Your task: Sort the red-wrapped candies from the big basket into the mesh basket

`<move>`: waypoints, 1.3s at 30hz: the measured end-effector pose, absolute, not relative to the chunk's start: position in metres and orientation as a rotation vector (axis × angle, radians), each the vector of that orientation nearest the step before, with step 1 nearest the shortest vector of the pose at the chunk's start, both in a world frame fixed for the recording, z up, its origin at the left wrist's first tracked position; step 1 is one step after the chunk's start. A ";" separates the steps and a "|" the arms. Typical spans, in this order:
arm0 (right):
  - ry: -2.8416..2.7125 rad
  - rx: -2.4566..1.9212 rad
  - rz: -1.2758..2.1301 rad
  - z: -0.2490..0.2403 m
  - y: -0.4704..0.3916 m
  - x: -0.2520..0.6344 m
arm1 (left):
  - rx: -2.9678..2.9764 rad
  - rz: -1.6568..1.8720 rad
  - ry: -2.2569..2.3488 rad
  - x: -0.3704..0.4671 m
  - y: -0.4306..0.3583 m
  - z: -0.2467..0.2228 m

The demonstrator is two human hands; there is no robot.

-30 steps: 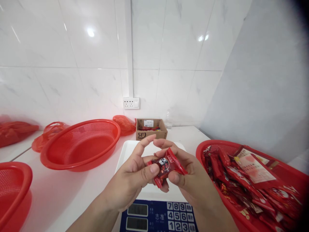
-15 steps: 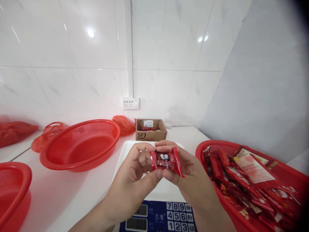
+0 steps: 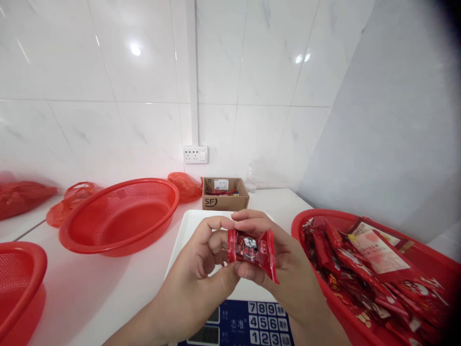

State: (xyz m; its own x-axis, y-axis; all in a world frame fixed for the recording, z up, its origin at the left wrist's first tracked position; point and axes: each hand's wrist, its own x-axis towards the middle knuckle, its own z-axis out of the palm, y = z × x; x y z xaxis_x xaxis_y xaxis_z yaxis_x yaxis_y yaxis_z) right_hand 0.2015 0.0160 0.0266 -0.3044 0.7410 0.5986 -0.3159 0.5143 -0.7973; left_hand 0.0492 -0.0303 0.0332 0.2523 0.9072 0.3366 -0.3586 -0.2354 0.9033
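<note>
Between my two hands is a small red snack packet [image 3: 250, 247] with crimped ends and dark and white print on its front. My left hand [image 3: 207, 262] pinches its left end between thumb and fingers. On the other side, my right hand [image 3: 284, 254] grips the right part, thumb below and fingers behind. Both hands are above the white pan [image 3: 187, 226] of a weighing scale, whose blue keypad [image 3: 237, 324] shows below them. My left wrist partly covers the scale's displays.
A red basket [image 3: 302, 218] heaped with red snack packets stands at right. At left are a red sieve basket [image 3: 118, 216] and part of another red basin [image 3: 25, 250]. Behind the scale sits a cardboard box [image 3: 225, 202] holding packets, beside a red plastic bag [image 3: 185, 187].
The packet has tilted, its right end dropping, and has shifted slightly right and down in my fingers. Both hands keep their hold above the scale.
</note>
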 end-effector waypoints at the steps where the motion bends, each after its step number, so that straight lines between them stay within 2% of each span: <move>1: -1.555 -0.382 1.076 0.028 0.016 0.202 | 1.309 1.298 0.569 0.049 -0.030 0.033; 10: -1.615 -0.490 0.906 0.031 0.011 0.205 | 1.203 1.292 0.485 0.046 -0.023 0.030; 20: -1.632 -0.441 1.013 0.025 0.016 0.200 | 1.090 1.325 0.529 0.047 -0.017 0.029; 29: -1.713 -0.366 0.771 0.027 0.014 0.197 | 1.022 1.295 0.466 0.047 -0.015 0.029; 39: -1.680 -0.364 0.906 0.024 0.017 0.199 | 0.982 1.275 0.453 0.045 -0.016 0.030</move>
State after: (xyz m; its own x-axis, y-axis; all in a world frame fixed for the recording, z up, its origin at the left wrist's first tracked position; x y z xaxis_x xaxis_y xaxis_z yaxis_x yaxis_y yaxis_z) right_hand 0.1987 0.0167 0.0244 -0.3159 0.6550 0.6864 -0.2138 0.6557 -0.7241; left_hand 0.0452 -0.0157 0.0302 0.2789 0.9339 0.2236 -0.5840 -0.0199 0.8115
